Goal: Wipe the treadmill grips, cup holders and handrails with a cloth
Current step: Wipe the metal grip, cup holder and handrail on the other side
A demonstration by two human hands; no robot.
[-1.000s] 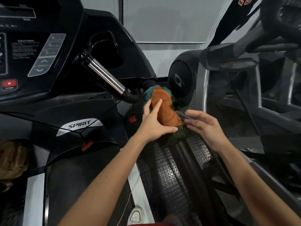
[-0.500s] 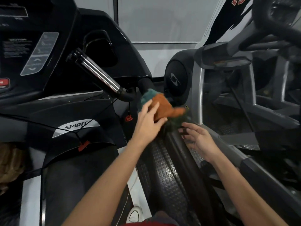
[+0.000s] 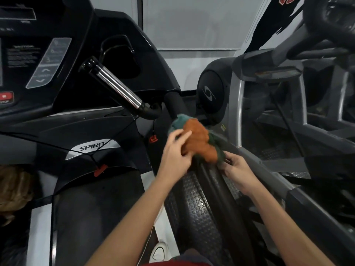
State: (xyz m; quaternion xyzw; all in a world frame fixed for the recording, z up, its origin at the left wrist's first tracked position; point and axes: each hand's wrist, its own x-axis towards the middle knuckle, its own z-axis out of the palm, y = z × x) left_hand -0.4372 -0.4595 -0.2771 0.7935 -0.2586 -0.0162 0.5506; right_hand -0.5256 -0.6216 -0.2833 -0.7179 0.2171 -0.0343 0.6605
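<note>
An orange and green cloth (image 3: 197,143) is wrapped over the black right handrail (image 3: 175,104) of the treadmill, just below its upper foam end. My left hand (image 3: 175,156) grips the cloth from the left, fingers over the orange part and thumb beneath. My right hand (image 3: 237,169) curls round the cloth's green lower end, against the rail, which runs on down (image 3: 221,191) toward me. The chrome pulse grip (image 3: 117,87) and the cup holder (image 3: 123,60) sit up and to the left, untouched.
The console (image 3: 28,54) with a red stop button (image 3: 5,96) fills the upper left. A red safety clip (image 3: 100,169) hangs on a cord over the motor cover. Another grey machine (image 3: 269,73) stands close on the right. The studded side rail (image 3: 194,208) lies below my hands.
The cloth has slid a little down the handrail toward me with my left hand. My right hand went from hovering open beside it to gripping its lower end.
</note>
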